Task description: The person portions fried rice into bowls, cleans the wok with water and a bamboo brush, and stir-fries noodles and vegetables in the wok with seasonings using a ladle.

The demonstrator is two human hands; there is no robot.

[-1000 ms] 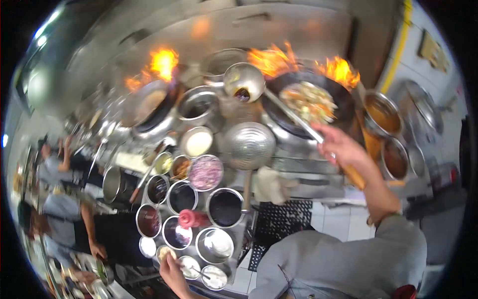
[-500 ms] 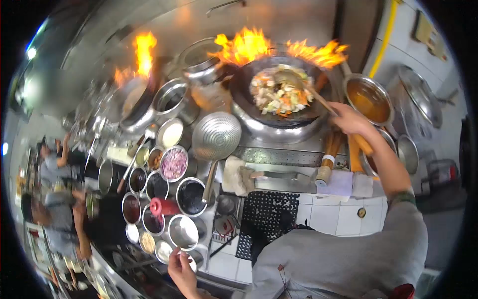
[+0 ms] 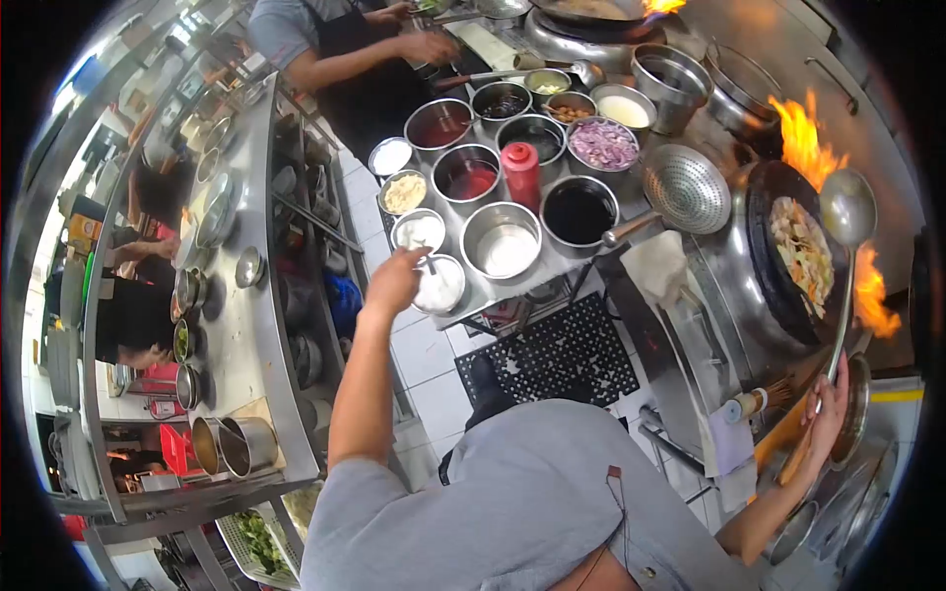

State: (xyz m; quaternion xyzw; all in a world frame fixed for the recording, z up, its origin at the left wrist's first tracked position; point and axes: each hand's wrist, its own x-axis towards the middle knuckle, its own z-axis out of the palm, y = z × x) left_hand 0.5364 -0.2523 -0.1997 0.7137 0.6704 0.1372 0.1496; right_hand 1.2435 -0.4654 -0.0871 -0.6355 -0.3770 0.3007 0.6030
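Observation:
My right hand (image 3: 828, 404) is closed around the long handle of a ladle (image 3: 849, 202). The ladle's metal bowl is raised at the far edge of a black wok (image 3: 788, 286), apart from the chopped vegetables (image 3: 800, 251) inside. Over at the seasoning bowls, my left hand (image 3: 396, 281) has its fingers pinched on what looks like a small spoon (image 3: 431, 264). Its dark handle stands in a bowl of white powder (image 3: 439, 286); the rest is hidden. Close by are another white-filled bowl (image 3: 419, 229) and a metal pot (image 3: 501, 241).
Flames (image 3: 810, 138) rise around the wok. A perforated strainer (image 3: 687, 187), a red squeeze bottle (image 3: 520, 175) and a bowl of chopped onion (image 3: 603, 144) sit between my hands. A co-worker (image 3: 340, 59) stands across the bowls. A steel counter (image 3: 258, 325) runs along the left.
My view has swung left. My left hand has reached from beside the bowls to the white powder. My right hand has lifted the ladle from the food to above the wok's edge.

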